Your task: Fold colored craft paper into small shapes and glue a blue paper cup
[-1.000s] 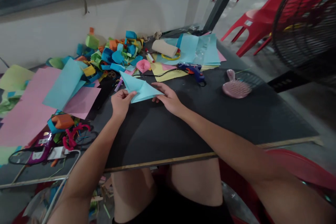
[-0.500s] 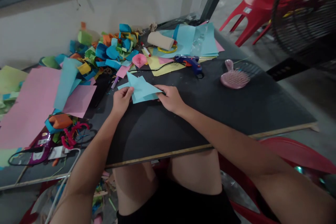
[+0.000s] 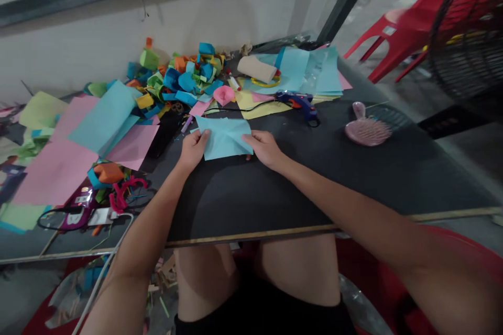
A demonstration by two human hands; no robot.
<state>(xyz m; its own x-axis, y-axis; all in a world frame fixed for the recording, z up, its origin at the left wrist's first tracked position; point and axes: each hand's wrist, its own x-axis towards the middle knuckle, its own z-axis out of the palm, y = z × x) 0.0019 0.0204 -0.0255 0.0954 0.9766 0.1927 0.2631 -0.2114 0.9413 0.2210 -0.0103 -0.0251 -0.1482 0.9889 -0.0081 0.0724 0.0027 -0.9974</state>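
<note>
A light blue sheet of paper (image 3: 226, 141), with creases across it, is held just over the dark tabletop. My left hand (image 3: 193, 149) grips its left edge, thumb on top and fingers underneath. The right edge is pinched in my right hand (image 3: 265, 147), again with the thumb on the upper face; most of those fingers are hidden beneath. Beyond the sheet lie a pink paper piece shaped like a cone or flower (image 3: 223, 95) and a purple stick (image 3: 187, 124). A blue hot glue gun (image 3: 298, 102) rests farther right.
Colourful folded paper pieces (image 3: 184, 76) are heaped against the wall. Pink sheets (image 3: 55, 172) and a purple device with a cable (image 3: 80, 204) lie left. A pink hairbrush (image 3: 367, 128) sits right, near a black fan (image 3: 467, 36). The table's front edge (image 3: 251, 236) runs above my legs.
The blue paper has gone from a folded, pointed shape to a flatter, more opened sheet. Both hands still hold it. The view has shifted a little to the left.
</note>
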